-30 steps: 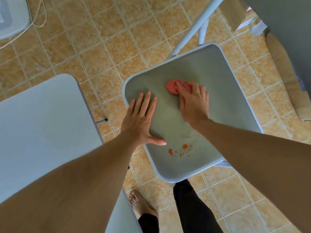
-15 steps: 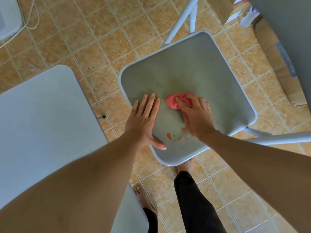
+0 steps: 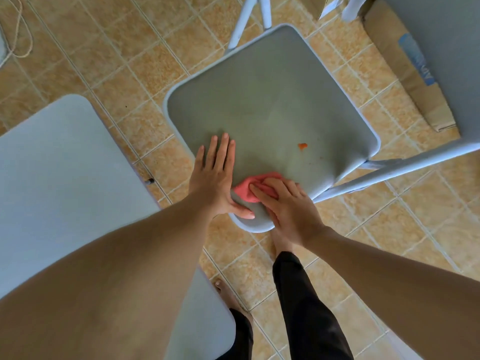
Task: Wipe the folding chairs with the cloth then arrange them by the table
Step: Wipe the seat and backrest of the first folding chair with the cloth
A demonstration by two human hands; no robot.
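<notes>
- Tiled floor (image 3: pixel 389 229): tan and orange tiles with pale grout, filling the background.
- Table (image 3: pixel 65 178): pale grey top with a rounded corner, at the left, partly covered by the left forearm.
- Folding chair seat (image 3: pixel 272 107): grey, rounded corners, pale rim, set cornerwise in the middle; white legs (image 3: pixel 242 22) show beyond its far corner, and a pale tube (image 3: pixel 394 172) runs from its near side out to the right.
- Grey panel (image 3: pixel 441 48): upper right, above the tube; whether it is this chair's back cannot be told.
- Trouser legs (image 3: pixel 304 302): black, below the seat, with a bare foot (image 3: pixel 226 292) on the tiles beside the table.
- Cardboard (image 3: pixel 405 74): flattened, lying on the floor between seat and grey panel.
- Left hand (image 3: pixel 215 178): flat on the seat near its left edge, fingers straight and close together, thumb stretched out along the near corner.
- Right hand (image 3: pixel 288 206): at the seat's near corner, fingers curled over the cloth, pressing it onto the seat.
- Cloth (image 3: pixel 246 189): pink-red, bunched, on the seat's near corner between the two hands, touching the left thumb side.
- Orange speck (image 3: pixel 302 146): on the seat, right of the left hand, apart from the cloth.
</notes>
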